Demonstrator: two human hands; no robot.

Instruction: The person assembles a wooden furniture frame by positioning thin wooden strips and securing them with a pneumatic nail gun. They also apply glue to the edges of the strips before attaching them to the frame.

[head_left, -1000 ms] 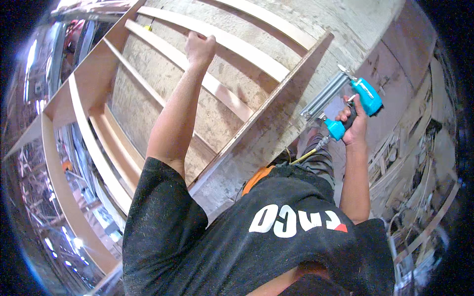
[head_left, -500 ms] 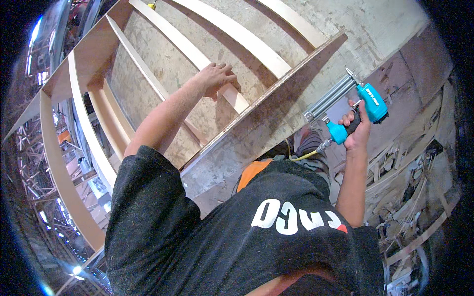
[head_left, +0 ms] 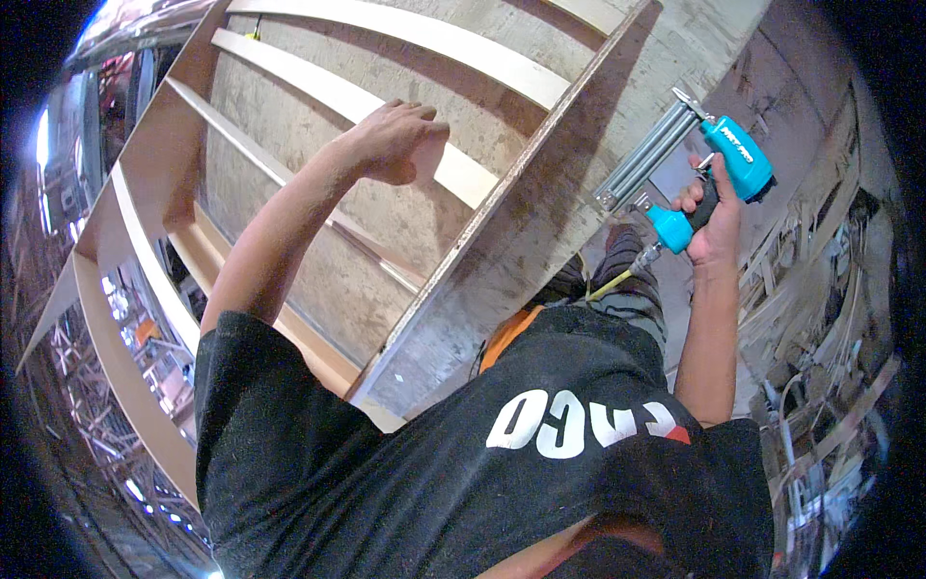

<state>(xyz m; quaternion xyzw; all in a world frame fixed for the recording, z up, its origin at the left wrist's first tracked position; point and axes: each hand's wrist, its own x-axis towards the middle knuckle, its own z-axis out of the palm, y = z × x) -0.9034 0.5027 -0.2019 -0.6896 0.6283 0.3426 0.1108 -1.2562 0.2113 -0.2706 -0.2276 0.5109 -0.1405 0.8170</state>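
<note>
My right hand (head_left: 716, 227) is wrapped round the dark grip of a teal pneumatic nail gun (head_left: 741, 159), off the near side of the wooden frame. Its silver magazine slants down to the left, and the nose points up and away. A yellow air hose (head_left: 610, 284) joins the handle's end. Over a pale curved wooden slat (head_left: 333, 92), my left hand (head_left: 397, 141) hangs with loosely bent fingers and lowered thumb, seemingly holding nothing. Whether it touches the slat is unclear. That slat's near end meets the long edge board (head_left: 521, 159).
More slats cross the frame, including a long pale one (head_left: 424, 39) farther off and a thin one (head_left: 231, 127) nearer. A brown side board (head_left: 145, 145) bounds the left. Wood scraps (head_left: 820, 280) litter the floor at right.
My left hand has drawn back leftward, its fingers less spread. The nail gun stays in my right hand, slightly shifted rightward. The view has moved, sliding the frame to the left.
</note>
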